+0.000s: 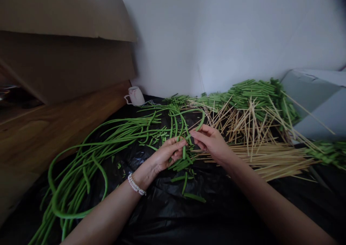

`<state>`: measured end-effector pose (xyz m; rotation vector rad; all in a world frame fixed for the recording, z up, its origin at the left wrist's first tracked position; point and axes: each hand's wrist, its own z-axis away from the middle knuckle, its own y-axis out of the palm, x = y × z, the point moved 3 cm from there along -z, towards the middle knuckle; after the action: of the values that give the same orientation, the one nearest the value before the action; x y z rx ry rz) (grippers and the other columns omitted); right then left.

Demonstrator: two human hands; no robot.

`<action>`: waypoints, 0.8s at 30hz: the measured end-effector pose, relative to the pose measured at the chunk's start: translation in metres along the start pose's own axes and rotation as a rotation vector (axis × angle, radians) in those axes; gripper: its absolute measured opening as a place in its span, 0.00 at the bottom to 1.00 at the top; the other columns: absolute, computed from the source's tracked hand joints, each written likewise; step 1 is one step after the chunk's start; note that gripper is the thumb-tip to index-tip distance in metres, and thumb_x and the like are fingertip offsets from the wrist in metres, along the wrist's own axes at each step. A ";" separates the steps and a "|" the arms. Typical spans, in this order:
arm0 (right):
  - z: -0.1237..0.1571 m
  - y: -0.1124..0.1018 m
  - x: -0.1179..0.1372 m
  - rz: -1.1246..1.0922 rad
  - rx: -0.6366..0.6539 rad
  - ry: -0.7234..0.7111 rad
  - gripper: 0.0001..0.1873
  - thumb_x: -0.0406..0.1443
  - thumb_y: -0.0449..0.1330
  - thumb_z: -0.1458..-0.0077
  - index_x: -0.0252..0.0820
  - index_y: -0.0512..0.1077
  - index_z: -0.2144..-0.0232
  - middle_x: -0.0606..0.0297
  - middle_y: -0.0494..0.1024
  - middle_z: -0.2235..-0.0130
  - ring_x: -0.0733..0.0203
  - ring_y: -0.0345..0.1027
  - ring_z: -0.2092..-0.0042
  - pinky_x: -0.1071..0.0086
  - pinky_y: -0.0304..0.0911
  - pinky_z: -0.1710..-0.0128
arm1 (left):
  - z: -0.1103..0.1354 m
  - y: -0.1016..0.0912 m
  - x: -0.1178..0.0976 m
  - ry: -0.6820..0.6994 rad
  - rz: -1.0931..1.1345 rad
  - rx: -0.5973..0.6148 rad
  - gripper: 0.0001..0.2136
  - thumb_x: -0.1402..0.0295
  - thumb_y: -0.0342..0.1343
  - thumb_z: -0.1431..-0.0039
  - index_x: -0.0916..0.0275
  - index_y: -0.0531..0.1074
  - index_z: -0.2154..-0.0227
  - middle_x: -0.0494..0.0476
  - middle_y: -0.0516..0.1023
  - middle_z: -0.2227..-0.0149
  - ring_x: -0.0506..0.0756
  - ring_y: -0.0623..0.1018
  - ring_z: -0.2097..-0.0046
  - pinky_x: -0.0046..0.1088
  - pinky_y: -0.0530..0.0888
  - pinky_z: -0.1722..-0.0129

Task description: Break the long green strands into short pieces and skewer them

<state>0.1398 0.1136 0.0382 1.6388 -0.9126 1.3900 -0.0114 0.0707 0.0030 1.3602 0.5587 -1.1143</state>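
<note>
Beyond the green stalks [113,142] stands 1 mug [136,96], its contents unclear.

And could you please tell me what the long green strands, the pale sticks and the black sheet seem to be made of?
Long green strands: fresh plant matter, probably long beans, smooth and satiny; they're green and bend in loops.
Pale sticks: likely bamboo or wood, seemingly matte, given their straw colour and straight, slender shape.
Black sheet: apparently thin plastic, glossy, since its creases catch light.
</note>
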 end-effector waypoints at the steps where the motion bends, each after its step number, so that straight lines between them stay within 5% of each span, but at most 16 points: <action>1: 0.000 0.001 0.001 0.018 -0.013 -0.008 0.13 0.44 0.65 0.53 0.41 0.72 0.71 0.74 0.68 0.80 0.72 0.54 0.82 0.74 0.47 0.84 | -0.001 -0.001 0.001 0.013 0.025 -0.012 0.12 0.66 0.65 0.49 0.66 0.68 0.72 0.42 0.60 0.81 0.40 0.58 0.83 0.14 0.54 0.85; 10: 0.006 0.013 -0.001 0.218 -0.056 -0.173 0.08 0.38 0.64 0.52 0.41 0.76 0.68 0.68 0.74 0.75 0.68 0.61 0.78 0.71 0.58 0.79 | -0.006 -0.004 0.001 0.003 0.303 -0.090 0.11 0.72 0.64 0.48 0.66 0.64 0.76 0.42 0.59 0.82 0.40 0.59 0.84 0.12 0.56 0.86; 17: 0.011 0.022 -0.022 0.403 0.035 -0.285 0.12 0.39 0.60 0.45 0.44 0.78 0.61 0.63 0.79 0.68 0.60 0.70 0.68 0.66 0.65 0.68 | -0.006 -0.007 -0.002 -0.119 0.495 -0.110 0.10 0.74 0.49 0.36 0.67 0.65 0.74 0.44 0.58 0.82 0.41 0.60 0.84 0.12 0.59 0.86; 21: 0.010 0.018 -0.015 0.278 0.086 -0.151 0.12 0.41 0.61 0.46 0.44 0.77 0.61 0.67 0.75 0.74 0.66 0.64 0.76 0.71 0.60 0.76 | -0.004 -0.006 -0.004 -0.136 0.472 -0.058 0.12 0.71 0.46 0.35 0.67 0.64 0.75 0.46 0.58 0.81 0.42 0.59 0.84 0.13 0.59 0.87; 24: 0.008 0.014 -0.009 0.074 0.145 -0.007 0.17 0.46 0.58 0.44 0.42 0.74 0.77 0.71 0.68 0.83 0.70 0.57 0.82 0.74 0.51 0.82 | -0.002 -0.003 -0.009 -0.126 0.486 0.063 0.11 0.70 0.47 0.38 0.66 0.63 0.76 0.49 0.59 0.79 0.44 0.62 0.81 0.15 0.62 0.85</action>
<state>0.1292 0.1000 0.0303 1.7337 -0.9029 1.5331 -0.0171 0.0760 0.0088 1.3730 0.0889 -0.8137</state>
